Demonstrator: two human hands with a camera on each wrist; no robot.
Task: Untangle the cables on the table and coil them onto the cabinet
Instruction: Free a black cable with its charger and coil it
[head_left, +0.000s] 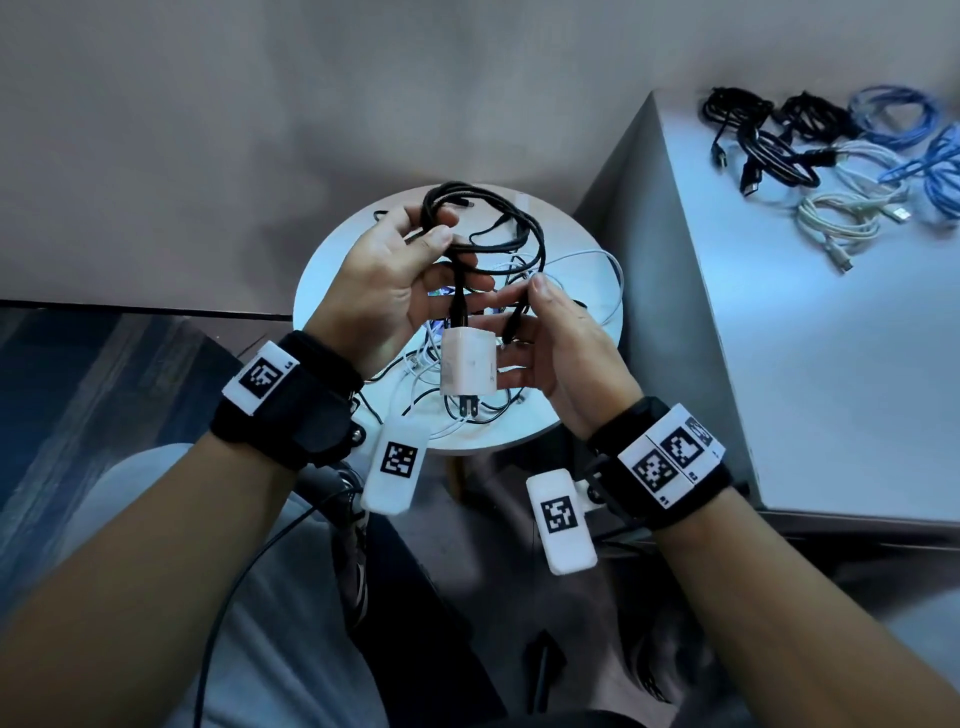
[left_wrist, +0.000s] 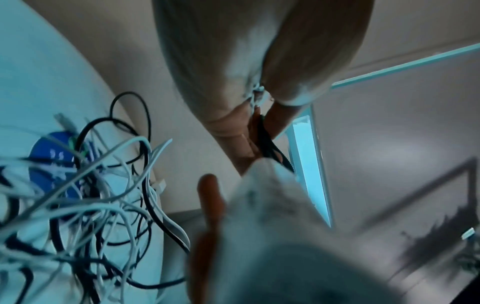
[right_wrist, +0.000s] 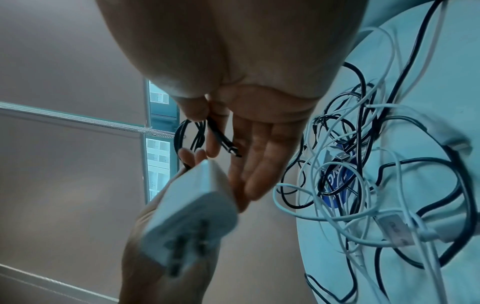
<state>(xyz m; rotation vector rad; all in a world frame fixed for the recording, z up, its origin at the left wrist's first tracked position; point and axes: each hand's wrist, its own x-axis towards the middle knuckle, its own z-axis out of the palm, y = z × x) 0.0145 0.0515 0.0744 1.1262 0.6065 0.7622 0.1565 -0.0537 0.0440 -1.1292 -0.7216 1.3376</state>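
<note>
Above the round white table (head_left: 571, 415), my left hand (head_left: 452, 260) grips several loops of a black cable (head_left: 524, 223) between thumb and fingers. A white charger plug (head_left: 467, 364) hangs from that cable, prongs down, against my right fingers. My right hand (head_left: 519, 306) pinches the cable's free end near its connector (head_left: 511, 327) with thumb and forefinger. In the right wrist view that connector end (right_wrist: 226, 142) crosses my palm above the charger plug (right_wrist: 192, 209). A tangle of white and black cables (head_left: 561, 280) lies on the table under both hands.
To the right stands the pale cabinet (head_left: 810, 364). On its far end lie coiled black cables (head_left: 763, 140), blue cables (head_left: 904, 119) and white cables (head_left: 841, 223). A blue round label (right_wrist: 335, 185) shows under the tangle. My knees are below the table.
</note>
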